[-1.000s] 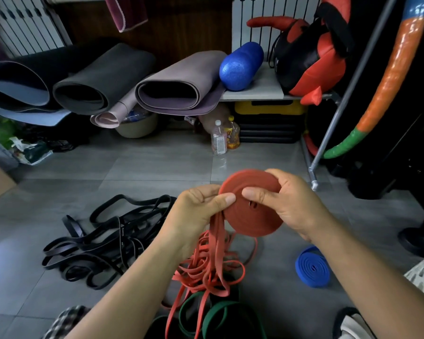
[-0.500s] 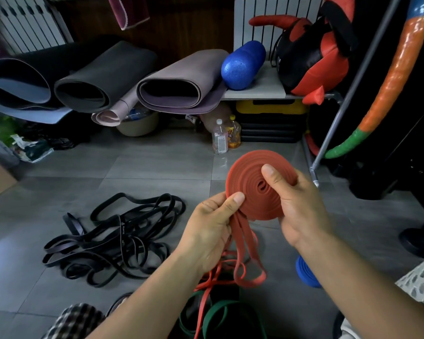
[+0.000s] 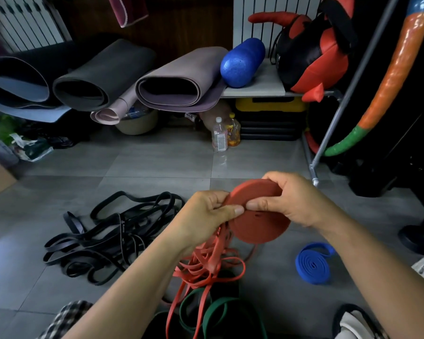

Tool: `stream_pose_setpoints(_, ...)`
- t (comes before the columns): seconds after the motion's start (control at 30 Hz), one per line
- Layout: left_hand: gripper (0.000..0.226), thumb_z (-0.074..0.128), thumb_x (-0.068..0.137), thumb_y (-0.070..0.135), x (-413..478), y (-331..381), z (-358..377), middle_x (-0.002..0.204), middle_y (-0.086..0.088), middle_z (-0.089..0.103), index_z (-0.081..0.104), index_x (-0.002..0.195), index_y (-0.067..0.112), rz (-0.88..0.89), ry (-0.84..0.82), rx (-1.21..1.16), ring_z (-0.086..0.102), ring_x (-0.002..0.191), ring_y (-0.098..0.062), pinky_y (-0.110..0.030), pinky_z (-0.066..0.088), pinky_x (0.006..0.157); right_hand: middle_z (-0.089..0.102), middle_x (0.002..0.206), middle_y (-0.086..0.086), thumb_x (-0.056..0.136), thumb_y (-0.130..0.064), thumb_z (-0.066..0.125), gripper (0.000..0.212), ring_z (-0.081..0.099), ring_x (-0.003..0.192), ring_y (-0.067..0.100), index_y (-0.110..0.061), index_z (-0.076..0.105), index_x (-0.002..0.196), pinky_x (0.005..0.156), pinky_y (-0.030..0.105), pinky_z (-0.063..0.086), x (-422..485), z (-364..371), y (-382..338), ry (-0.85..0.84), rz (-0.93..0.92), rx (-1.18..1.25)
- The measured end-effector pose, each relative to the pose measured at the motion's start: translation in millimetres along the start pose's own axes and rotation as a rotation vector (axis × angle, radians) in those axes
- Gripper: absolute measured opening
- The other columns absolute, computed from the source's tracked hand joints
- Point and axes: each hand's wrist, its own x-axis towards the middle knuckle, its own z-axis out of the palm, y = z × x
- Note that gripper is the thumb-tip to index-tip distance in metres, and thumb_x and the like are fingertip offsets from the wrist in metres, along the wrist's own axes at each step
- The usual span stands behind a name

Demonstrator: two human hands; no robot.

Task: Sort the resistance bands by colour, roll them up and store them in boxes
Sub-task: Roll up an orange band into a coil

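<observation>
- Red roll (image 3: 260, 223): a band wound into a flat disc, held in mid-air above the floor (image 3: 157, 167), face tilted toward the camera.
- Right hand (image 3: 299, 201): grips the red roll from its right side, with the thumb pressed flat on the face near the centre and the fingers curled over the top rim.
- Left hand (image 3: 203, 216): pinches the roll's left rim, thumb tip on the face almost touching the right thumb. Its fingers are behind the rim and mostly hidden.
- Loose red bands (image 3: 213, 263): these hang from the roll's lower left edge, under the left hand, into a tangle on the floor directly below the roll.
- Green bands (image 3: 213, 311): looped on the floor below the roll, under the red tangle and partly covered by it.
- Black bands (image 3: 123, 226): an unrolled heap on the floor, well left of the roll.
- Blue roll (image 3: 312, 265): wound up and lying flat on the floor, below and right of the red roll, outer end slightly loose.
- Two bottles (image 3: 219, 135) stand on the floor well beyond the roll. Rolled mats (image 3: 181, 79) and a blue foam roller (image 3: 240, 62) lie farther back.
</observation>
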Motion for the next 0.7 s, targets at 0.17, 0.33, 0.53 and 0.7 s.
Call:
stream_pose_setpoints(0.17,0.026,0.064,0.076,0.013,4,-3,-2,0.084,-0.015,0.072,0.067,0.098,-0.001,0.0,0.082,-0.276,0.069,0.073,-0.021,-0.026,0.058,0.07,0.063,0.069,-0.001,0.068,-0.024,0.078,0.024,0.058,0.064,0.009,-0.011,0.059,0.076,0.063,0.026,0.047,1,9,0,0.251,-0.012,0.162)
stream_pose_setpoints(0.33,0.023,0.062,0.073,0.019,6,-12,6,0.077,-0.011,0.071,0.069,0.088,0.002,-0.043,0.104,-0.437,0.067,0.065,-0.019,-0.027,0.057,0.065,0.067,0.071,-0.003,0.071,-0.02,0.076,0.017,0.063,0.065,0.007,-0.018,0.059,0.075,0.063,0.021,0.051,1,19,-1,0.396,0.021,0.36)
stream_pose_setpoints(0.53,0.034,0.062,0.072,0.021,3,-14,18,0.087,-0.015,0.071,0.065,0.098,0.0,-0.058,0.1,-0.617,0.068,0.068,-0.021,-0.035,0.057,0.064,0.069,0.068,-0.006,0.077,-0.013,0.071,0.01,0.065,0.061,0.003,-0.015,0.062,0.08,0.058,0.016,0.051,0,30,-2,0.512,0.07,0.704)
stream_pose_setpoints(0.7,0.033,0.063,0.071,0.022,2,-14,23,0.082,-0.015,0.071,0.065,0.096,0.0,-0.079,0.124,-0.616,0.065,0.058,-0.02,-0.03,0.056,0.054,0.068,0.076,-0.002,0.079,-0.016,0.069,0.008,0.065,0.067,0.008,-0.016,0.062,0.082,0.066,0.025,0.055,-1,38,3,0.538,0.171,0.858)
